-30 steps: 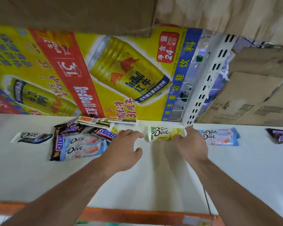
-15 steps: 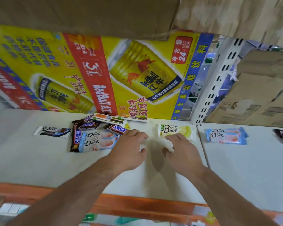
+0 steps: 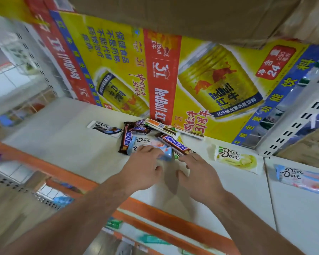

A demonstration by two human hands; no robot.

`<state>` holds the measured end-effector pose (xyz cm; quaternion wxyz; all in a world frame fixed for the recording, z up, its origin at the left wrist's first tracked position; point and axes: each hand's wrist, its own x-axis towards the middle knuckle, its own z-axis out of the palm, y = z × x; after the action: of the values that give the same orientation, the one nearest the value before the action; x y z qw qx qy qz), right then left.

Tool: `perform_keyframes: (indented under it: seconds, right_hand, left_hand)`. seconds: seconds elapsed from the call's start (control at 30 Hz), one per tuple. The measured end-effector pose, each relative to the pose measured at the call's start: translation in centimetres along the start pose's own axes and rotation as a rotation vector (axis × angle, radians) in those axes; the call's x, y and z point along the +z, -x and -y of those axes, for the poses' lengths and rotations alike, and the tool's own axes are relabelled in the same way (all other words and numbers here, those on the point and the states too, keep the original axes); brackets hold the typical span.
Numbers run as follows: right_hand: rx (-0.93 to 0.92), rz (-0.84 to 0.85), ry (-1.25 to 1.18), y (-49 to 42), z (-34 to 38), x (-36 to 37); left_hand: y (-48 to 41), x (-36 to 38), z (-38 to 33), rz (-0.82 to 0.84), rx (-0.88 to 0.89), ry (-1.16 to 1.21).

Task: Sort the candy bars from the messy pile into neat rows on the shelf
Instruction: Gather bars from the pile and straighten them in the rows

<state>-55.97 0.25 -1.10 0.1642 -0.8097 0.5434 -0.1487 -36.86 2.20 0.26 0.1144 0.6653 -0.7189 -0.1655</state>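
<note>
Fingers [image 3: 148, 150] of left hand [image 3: 142, 170] touch blue Dove bar [image 3: 166, 155]; right hand [image 3: 199, 176] spread.

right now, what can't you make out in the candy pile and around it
All in the head view:
The light blue Dove bar in the pile is partly hidden under the left hand.
The green wrapper is mostly buried under a Snickers bar; its brand is unreadable.
The pink-and-blue Dove bar is cut off by the right frame edge.
The lower-shelf goods are blurred.
</note>
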Motion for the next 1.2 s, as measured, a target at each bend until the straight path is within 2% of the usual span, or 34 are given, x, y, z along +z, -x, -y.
perform_keyframes:
  seconds: [0.1, 0.23, 0.3, 0.4, 0.53, 0.7, 0.8, 0.93, 1.03, 1.2]
  right_hand:
    - [0.022, -0.043, 0.036, -2.0, 1.1, 0.7]
    - [0.089, -0.198, 0.168, -5.1, 1.9, 2.0]
    - [0.193, -0.157, 0.273, -6.2, 2.2, 2.1]
    - [0.305, -0.008, 0.384, -7.0, 2.5, 2.2]
    - [0.389, 0.018, 0.319, -7.3, 3.3, 2.2]
    - [0.481, 0.059, 0.138, -6.6, 5.0, 2.5]
    - [0.578, -0.047, -0.061, -5.5, 5.4, 2.1]
    - [0.679, -0.219, -0.487, -3.8, 5.8, 0.2]
    - [0.673, -0.202, -0.73, -1.9, 6.1, -0.9]
    - [0.65, -0.159, -0.847, 1.8, 5.9, -1.4]
  left_hand:
    - [-1.1, -0.8, 2.4, -0.042, -0.001, -0.014]
    - [-2.7, -1.8, 5.4, -0.076, 0.07, -0.041]
    - [-3.6, -2.1, 6.5, -0.052, 0.106, -0.074]
    - [-4.8, -2.2, 7.7, 0.036, 0.151, -0.18]
    - [-5.9, -2.8, 8.7, 0.108, 0.191, -0.243]
    - [-5.8, -4.0, 8.3, 0.164, 0.252, -0.168]
    - [-5.4, -5.0, 8.0, 0.224, 0.253, -0.042]
    - [-6.0, -6.0, 8.0, 0.335, 0.216, 0.174]
    - [-6.6, -6.1, 7.6, 0.423, 0.202, 0.385]
    - [-6.7, -5.6, 6.0, 0.483, 0.305, 0.628]
